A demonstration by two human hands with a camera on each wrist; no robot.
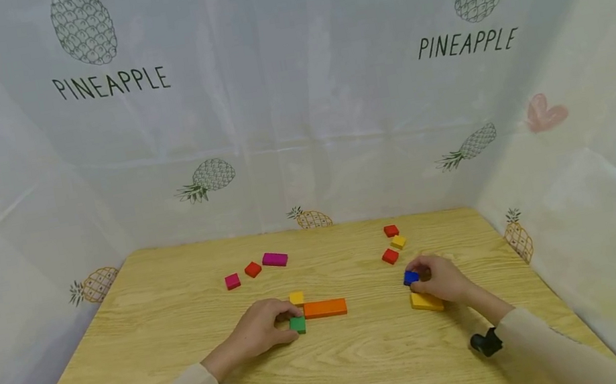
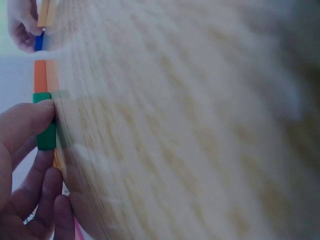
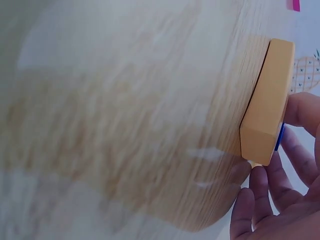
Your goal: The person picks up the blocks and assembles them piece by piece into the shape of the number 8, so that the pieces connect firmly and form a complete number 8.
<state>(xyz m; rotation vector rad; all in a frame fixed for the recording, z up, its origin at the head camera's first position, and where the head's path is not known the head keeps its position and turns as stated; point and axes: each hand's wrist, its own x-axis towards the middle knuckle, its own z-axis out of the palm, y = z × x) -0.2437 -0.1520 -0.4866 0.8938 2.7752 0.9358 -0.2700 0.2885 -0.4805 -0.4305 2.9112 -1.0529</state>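
Observation:
In the head view my left hand (image 1: pixel 260 328) pinches a small green block (image 1: pixel 298 325) between thumb and fingers. The green block sits at the left end of a long orange block (image 1: pixel 325 309), with a small yellow block (image 1: pixel 296 298) just behind it. On the right, my right hand (image 1: pixel 443 279) grips a small blue block (image 1: pixel 411 277) by thumb and fingertips. A longer yellow block (image 1: pixel 427 302) lies in front of that hand; the right wrist view shows it large, hiding most of the blue block (image 3: pixel 280 138).
Farther back on the wooden table (image 1: pixel 366 359) lie a pink block (image 1: pixel 232 281), a red block (image 1: pixel 253 269) and a magenta block (image 1: pixel 275 259). Behind the right hand are two red blocks, one nearer (image 1: pixel 390 256), and a yellow block (image 1: pixel 398 242). Pineapple-print sheeting (image 1: pixel 294 106) encloses the table.

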